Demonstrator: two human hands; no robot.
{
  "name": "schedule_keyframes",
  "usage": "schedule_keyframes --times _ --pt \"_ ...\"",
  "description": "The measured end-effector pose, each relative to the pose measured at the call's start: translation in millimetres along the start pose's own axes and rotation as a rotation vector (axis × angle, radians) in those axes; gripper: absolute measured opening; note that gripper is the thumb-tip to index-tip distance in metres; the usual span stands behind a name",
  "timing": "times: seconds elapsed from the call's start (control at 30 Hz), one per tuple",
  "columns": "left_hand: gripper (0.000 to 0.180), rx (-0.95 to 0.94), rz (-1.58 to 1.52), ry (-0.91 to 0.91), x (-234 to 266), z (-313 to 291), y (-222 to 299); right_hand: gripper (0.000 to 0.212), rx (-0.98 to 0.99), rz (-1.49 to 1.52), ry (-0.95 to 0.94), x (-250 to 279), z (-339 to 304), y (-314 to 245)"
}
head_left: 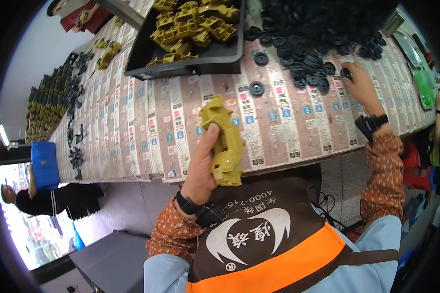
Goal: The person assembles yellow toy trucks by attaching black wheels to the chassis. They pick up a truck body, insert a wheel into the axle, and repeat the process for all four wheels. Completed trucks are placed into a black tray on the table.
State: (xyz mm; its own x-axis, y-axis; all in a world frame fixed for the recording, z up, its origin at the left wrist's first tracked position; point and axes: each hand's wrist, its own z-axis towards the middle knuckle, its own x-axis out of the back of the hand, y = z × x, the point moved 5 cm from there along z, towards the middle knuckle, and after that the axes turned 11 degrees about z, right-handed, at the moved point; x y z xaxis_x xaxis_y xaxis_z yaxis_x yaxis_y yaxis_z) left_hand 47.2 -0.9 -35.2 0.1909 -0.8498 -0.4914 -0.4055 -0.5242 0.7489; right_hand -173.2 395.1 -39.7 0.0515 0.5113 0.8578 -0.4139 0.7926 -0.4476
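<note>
My left hand (200,161) is closed round a yellow plastic toy vehicle body (226,146), held upright over the near edge of the table with the thumb on its side. Out to the right, my right hand (362,87) pinches a small black wheel (346,73) just above the tabletop. Beside that hand spreads a big heap of black wheels (305,63). Two loose wheels lie apart from the heap, one of them a black wheel (256,88) between my hands.
A black bin (186,71) of yellow bodies (195,27) stands at the far middle. Dark parts (76,88) line the left side near stacked yellow-and-black pieces (49,102). A person (39,201) at left touches a blue crate (45,165). Green packets (423,88) are far right.
</note>
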Motion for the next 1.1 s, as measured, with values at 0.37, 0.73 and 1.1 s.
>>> schedule_keyframes --times 0.37,0.73,1.1 --pt "0.051 -0.113 0.233 0.012 -22.5 -6.2 -4.9 0.047 -0.105 1.344 -0.234 -57.0 -62.3 -243.3" --pt "0.062 -0.175 0.275 0.007 -20.9 -22.9 -6.0 0.048 -0.237 1.543 -0.264 -87.8 -74.0 -252.9" --pt "0.065 -0.203 0.418 -0.009 -15.0 -15.7 -14.4 0.048 -0.326 1.593 -0.211 -95.8 -86.3 -250.7"
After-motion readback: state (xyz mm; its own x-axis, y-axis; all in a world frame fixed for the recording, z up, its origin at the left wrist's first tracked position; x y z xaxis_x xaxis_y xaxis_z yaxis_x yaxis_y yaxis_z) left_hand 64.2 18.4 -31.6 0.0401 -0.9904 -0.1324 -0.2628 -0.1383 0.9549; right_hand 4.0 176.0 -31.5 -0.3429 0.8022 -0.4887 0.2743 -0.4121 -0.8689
